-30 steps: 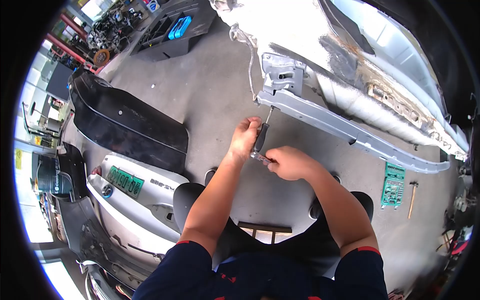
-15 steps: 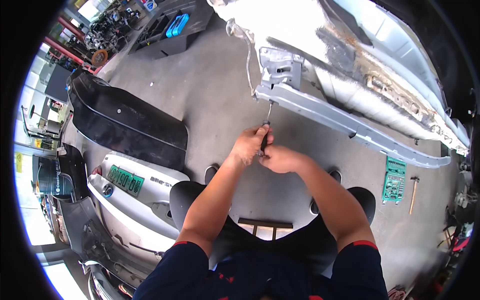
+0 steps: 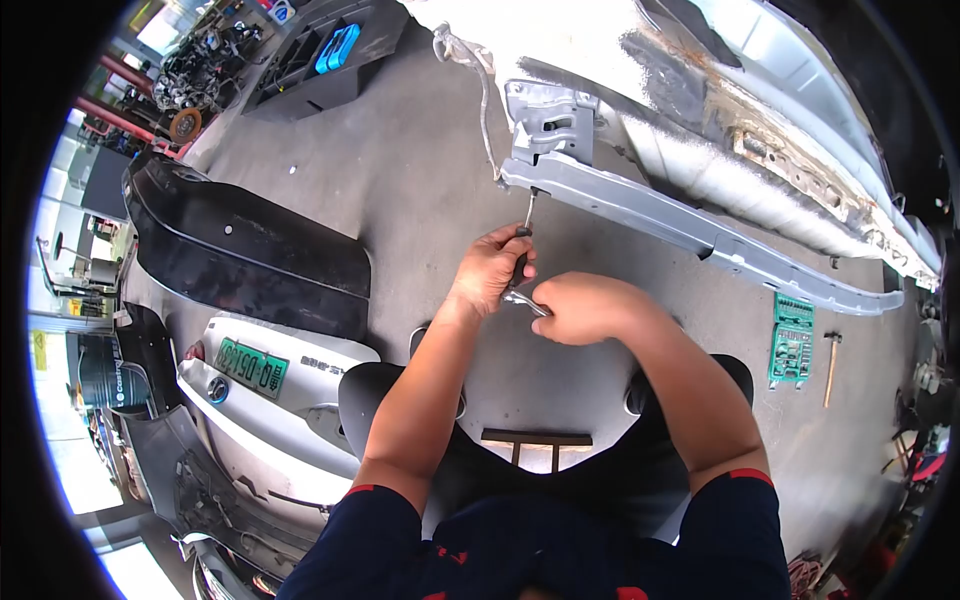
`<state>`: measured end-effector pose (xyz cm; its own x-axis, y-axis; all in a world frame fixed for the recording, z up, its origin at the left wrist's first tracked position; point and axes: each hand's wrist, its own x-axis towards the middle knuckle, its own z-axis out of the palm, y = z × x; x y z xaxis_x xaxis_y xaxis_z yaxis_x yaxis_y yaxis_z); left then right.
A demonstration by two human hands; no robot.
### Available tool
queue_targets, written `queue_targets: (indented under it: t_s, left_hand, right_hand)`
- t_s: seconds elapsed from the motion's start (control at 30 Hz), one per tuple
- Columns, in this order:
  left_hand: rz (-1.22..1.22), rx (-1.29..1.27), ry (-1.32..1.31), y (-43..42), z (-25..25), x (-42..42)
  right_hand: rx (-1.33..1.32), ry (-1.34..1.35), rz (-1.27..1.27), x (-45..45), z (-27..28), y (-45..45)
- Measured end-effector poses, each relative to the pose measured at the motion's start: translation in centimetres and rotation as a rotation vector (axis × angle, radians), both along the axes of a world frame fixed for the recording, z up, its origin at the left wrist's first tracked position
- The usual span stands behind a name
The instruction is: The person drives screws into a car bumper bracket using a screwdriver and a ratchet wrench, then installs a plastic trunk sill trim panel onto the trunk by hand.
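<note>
My left hand (image 3: 487, 270) is wrapped round the black handle of a screwdriver (image 3: 519, 265). Its thin metal shaft runs up to the underside of the grey bumper beam (image 3: 620, 205), near the beam's left end. At the rear end of the handle sits a shiny metal wrench (image 3: 530, 303), whose head meets or lies right beside the handle. My right hand (image 3: 590, 308) is closed on the other end of that wrench, and the fingers hide its grip. The beam is joined through a grey bracket (image 3: 552, 122) to the white car body (image 3: 560, 45).
A black bumper cover (image 3: 250, 240) and a white tailgate panel (image 3: 300, 385) with a green plate lie on the left. A green socket set (image 3: 792, 340) and a hammer (image 3: 831, 368) lie on the floor at right. A black tray (image 3: 300, 90) stands at the back.
My right hand has swung a little to the right and away from the left hand, so the wrench now shows between them. My left hand still grips the screwdriver. The whole view has shifted slightly.
</note>
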<state>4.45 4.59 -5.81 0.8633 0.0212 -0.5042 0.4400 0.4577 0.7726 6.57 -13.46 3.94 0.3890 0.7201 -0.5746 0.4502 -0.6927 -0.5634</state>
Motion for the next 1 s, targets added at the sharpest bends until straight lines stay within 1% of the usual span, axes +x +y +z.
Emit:
queue_targets:
  t_s: [0.03, 0.1, 0.13, 0.17, 0.23, 0.27, 0.3, 0.37, 0.4, 0.43, 0.5, 0.53, 0.6, 0.63, 0.7, 0.73, 0.77, 0.8, 0.83, 0.9, 0.93, 1.0]
  left_hand:
    - [0.002, 0.086, -0.022, -0.1, 0.3, 0.2]
    - [0.029, 0.056, -0.029, -0.2, -0.6, 0.1]
    - [0.038, 0.033, -0.031, -0.4, -0.8, 0.0]
    - [0.04, 0.016, -0.041, -0.5, -0.8, 0.2]
    - [0.058, 0.013, -0.042, -1.0, -0.3, 0.1]
    - [0.068, 0.012, -0.047, -0.9, -0.1, 0.4]
    - [0.039, 0.036, -0.064, -0.3, 0.0, 1.0]
    - [-0.002, 0.06, -0.063, 1.0, -0.6, 1.0]
    - [0.03, 0.022, -0.082, 0.7, -0.1, 0.7]
    - [0.032, 0.033, -0.082, 0.4, 0.0, 0.8]
    - [0.042, 0.061, -0.079, -0.1, 0.2, 0.6]
    - [0.066, 0.114, -0.041, -0.3, 0.2, 0.6]
    - [0.063, 0.164, -0.058, -0.9, -0.4, 0.4]
    - [0.058, 0.19, -0.074, -1.0, -0.9, 0.7]
    - [0.057, 0.166, -0.101, -0.2, -1.1, 1.3]
    - [0.041, 0.162, -0.115, 0.4, -0.9, 1.4]
    - [0.03, 0.153, -0.124, 0.8, -0.7, 1.0]
    - [0.025, 0.143, -0.108, 0.7, 0.0, 0.9]
    - [0.04, 0.089, -0.109, 0.6, 0.1, 0.8]
    - [0.068, -0.021, -0.108, -0.1, 0.3, 0.3]
    - [0.056, 0.083, -0.078, -0.4, 0.6, 0.4]
    - [0.068, 0.269, -0.103, -0.8, -1.0, 0.5]
  right_hand:
    - [0.005, 0.017, 0.0, 0.3, 2.4, -0.4]
    - [-0.024, 0.056, -0.008, 1.5, 1.1, -1.0]
    - [-0.034, 0.08, -0.021, 1.8, -0.3, -1.6]
    - [-0.058, -0.102, 0.111, 1.7, -4.5, -1.8]
    - [-0.193, -0.233, 0.097, 0.5, -9.6, 0.1]
    - [-0.126, -0.194, 0.037, 0.4, -9.5, 1.0]
    - [-0.093, -0.118, 0.044, 1.0, -9.4, 1.6]
    - [-0.05, 0.069, 0.076, 0.9, -4.1, 1.8]
    - [0.068, -0.042, 0.009, 0.4, -0.6, 0.9]
    - [0.076, 0.08, -0.101, 0.5, 2.2, 0.3]
    - [0.164, 0.231, -0.192, 1.6, 0.5, -1.0]
    - [0.092, 0.106, -0.093, 1.8, -1.9, -0.9]
    - [-0.065, -0.114, 0.08, 1.3, -7.5, 0.2]
    - [-0.098, -0.125, 0.059, 0.8, -9.0, 1.2]
    - [0.108, -0.031, -0.027, 1.0, -10.6, 1.9]
    - [0.135, -0.001, -0.046, 0.9, -9.0, 1.9]
    - [0.159, 0.033, -0.059, 1.0, -6.1, 1.7]
    - [0.172, 0.221, -0.137, 1.3, -3.9, 1.2]
    - [0.208, 0.378, -0.301, 1.3, -1.7, 0.8]
    - [0.163, 0.284, -0.158, 2.0, -0.1, -0.3]
    - [0.15, 0.171, -0.113, 1.9, -1.5, -0.2]
    - [0.13, -0.058, -0.035, 1.3, -6.4, 0.4]
